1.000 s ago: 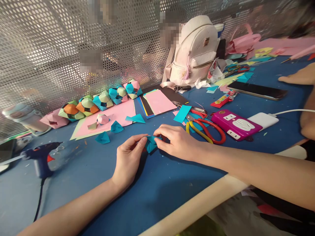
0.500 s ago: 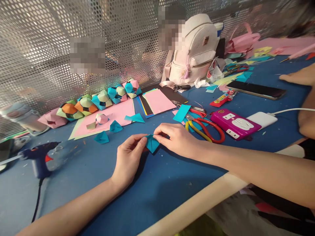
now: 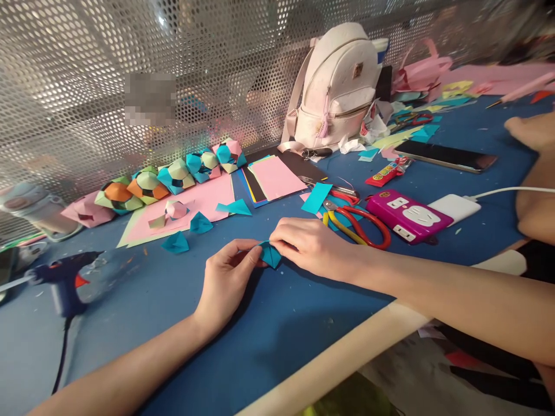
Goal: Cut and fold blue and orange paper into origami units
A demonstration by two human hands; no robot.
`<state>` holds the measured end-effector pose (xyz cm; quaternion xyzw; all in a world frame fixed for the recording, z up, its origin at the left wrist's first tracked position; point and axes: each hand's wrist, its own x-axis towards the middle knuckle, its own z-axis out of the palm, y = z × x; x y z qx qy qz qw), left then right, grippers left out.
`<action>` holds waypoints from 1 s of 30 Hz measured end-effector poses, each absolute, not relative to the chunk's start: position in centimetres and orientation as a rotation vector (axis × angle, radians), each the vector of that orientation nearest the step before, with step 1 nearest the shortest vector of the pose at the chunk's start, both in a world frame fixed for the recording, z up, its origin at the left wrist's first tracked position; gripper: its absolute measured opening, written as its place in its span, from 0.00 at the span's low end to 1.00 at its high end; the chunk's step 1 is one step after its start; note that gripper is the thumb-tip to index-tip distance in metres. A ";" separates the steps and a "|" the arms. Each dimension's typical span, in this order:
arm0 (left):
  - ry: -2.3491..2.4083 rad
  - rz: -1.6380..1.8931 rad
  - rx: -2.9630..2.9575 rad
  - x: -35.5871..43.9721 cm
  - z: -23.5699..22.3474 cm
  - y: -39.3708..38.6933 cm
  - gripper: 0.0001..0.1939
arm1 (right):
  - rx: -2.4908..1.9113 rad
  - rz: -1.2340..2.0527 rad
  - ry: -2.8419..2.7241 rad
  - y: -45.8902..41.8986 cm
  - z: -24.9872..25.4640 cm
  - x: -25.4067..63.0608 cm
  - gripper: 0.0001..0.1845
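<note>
Between my two hands is a small folded piece of blue paper (image 3: 271, 256), creased down its middle and pointed at the bottom. My left hand (image 3: 228, 277) pinches its left side between thumb and fingers. My right hand (image 3: 310, 245) pinches its upper right corner, the fingertips partly hiding the edge. Beyond my left hand lie more folded blue paper pieces (image 3: 201, 222), one of them resting partly on a pink sheet (image 3: 212, 199). A small pink and cream folded piece (image 3: 176, 209) sits on that sheet.
Red-handled scissors (image 3: 368, 228) lie beyond my right hand, near a purple power adapter (image 3: 405, 216) and a phone (image 3: 446, 156). A glue gun (image 3: 65, 280) stands at left. Folded paper balls (image 3: 147, 185) line the mesh wall beside a white backpack (image 3: 338, 86). Another person's hand (image 3: 526, 130) is at right.
The view has shifted slightly, so most things sit a little further left. Both hands still grip the blue paper, whose lower point looks slightly more tilted up.
</note>
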<state>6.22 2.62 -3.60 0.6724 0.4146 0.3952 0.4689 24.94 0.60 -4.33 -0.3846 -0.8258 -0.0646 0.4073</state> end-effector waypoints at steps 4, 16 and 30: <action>0.996 0.994 1.628 6.2 -3.7 2.5 0.10 | -0.977 -0.120 -2.019 0.6 -4.5 24.6 0.07; 0.963 0.912 1.551 6.4 -3.7 2.6 0.10 | -1.051 0.166 -1.919 0.8 -4.6 24.0 0.05; 0.969 1.003 1.442 6.2 -4.7 3.2 0.12 | -1.240 0.418 -1.835 0.7 -3.7 23.8 0.13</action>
